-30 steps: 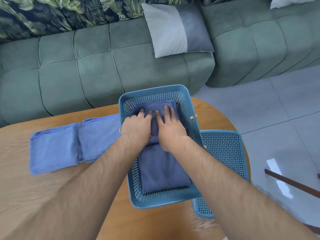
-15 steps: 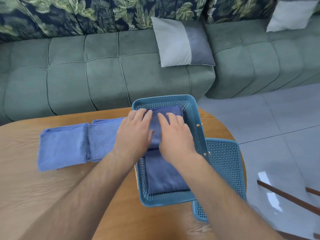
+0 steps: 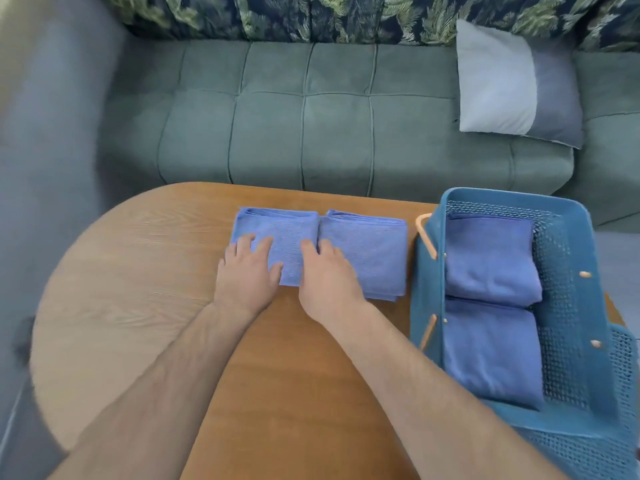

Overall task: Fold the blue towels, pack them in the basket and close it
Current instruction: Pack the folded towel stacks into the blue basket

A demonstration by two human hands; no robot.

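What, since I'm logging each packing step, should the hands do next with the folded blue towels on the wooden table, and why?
Probably grip the left folded blue towel and lift it toward the blue perforated plastic basket. The left hand and right hand rest flat on it; two folded towels sit in the basket, and the right folded blue towel waits on the wooden table.

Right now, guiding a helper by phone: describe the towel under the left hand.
On the wooden table, left of the blue basket, two folded towels lie side by side. Yours is the left towel, under the left hand; its twin sits nearer the basket.
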